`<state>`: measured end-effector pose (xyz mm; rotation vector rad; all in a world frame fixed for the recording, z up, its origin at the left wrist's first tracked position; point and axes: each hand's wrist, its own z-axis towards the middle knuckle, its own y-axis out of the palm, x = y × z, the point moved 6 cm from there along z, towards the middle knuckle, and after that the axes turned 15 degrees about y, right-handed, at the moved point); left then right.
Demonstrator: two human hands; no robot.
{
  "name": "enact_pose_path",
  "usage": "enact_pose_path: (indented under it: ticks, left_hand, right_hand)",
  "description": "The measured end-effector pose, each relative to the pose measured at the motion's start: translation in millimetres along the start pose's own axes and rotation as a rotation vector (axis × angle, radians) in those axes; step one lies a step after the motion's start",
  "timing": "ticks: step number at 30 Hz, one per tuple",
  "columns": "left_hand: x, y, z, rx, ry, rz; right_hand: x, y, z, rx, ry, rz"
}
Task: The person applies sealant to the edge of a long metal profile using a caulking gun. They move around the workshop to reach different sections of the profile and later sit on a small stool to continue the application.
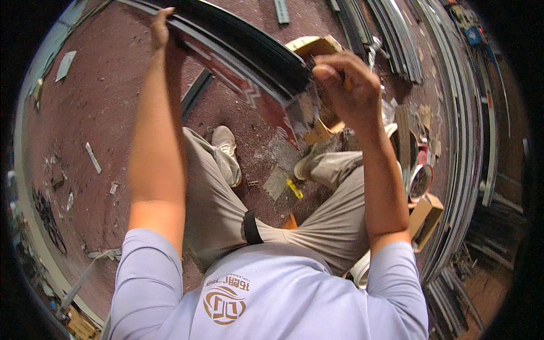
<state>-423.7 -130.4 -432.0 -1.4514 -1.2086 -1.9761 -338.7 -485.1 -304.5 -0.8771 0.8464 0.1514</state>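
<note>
A long dark metal profile (249,48) slants across the top of the view, from the upper left down to the middle. My left hand (161,28) is closed on its near edge toward the far left. At the profile's near right end, my right hand (350,85) is closed, thumb and fingers pressed together; what they pinch is hidden. Crumpled clear plastic film (306,107) hangs at that end, just below my right hand. Strips of patterned red-and-white film (249,90) show along the profile's lower side.
Between my shoes lies a yellow-handled tool (294,189) by a grey scrap (276,182). Cardboard pieces (318,133) sit below my right hand. Long metal profiles (462,170) are stacked along the right. A round roll (420,182) and an open cardboard box (428,218) stand beside my right arm.
</note>
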Motion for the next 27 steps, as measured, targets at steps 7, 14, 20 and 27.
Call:
enact_pose_path:
  ticks: [7, 14, 20, 27]
  left_hand:
    - [2.4, -26.7, 16.5, 0.072, 0.112, 0.005]
    - [4.0, -15.3, 2.2, 0.151, -0.014, 0.013]
    - [7.5, -0.8, -8.7, 0.129, 0.036, 0.263]
    - [-0.2, 26.0, -1.0, 0.228, 0.027, 0.274]
  right_hand:
    - [217.3, -6.5, -5.3, -0.079, 0.692, -0.24]
    - [428.6, 51.8, -112.5, -0.508, 1.125, -0.722]
    - [499.1, 100.8, -177.1, -0.697, 1.475, -0.783]
    - [492.9, 112.1, -193.3, -0.534, 1.419, -0.81]
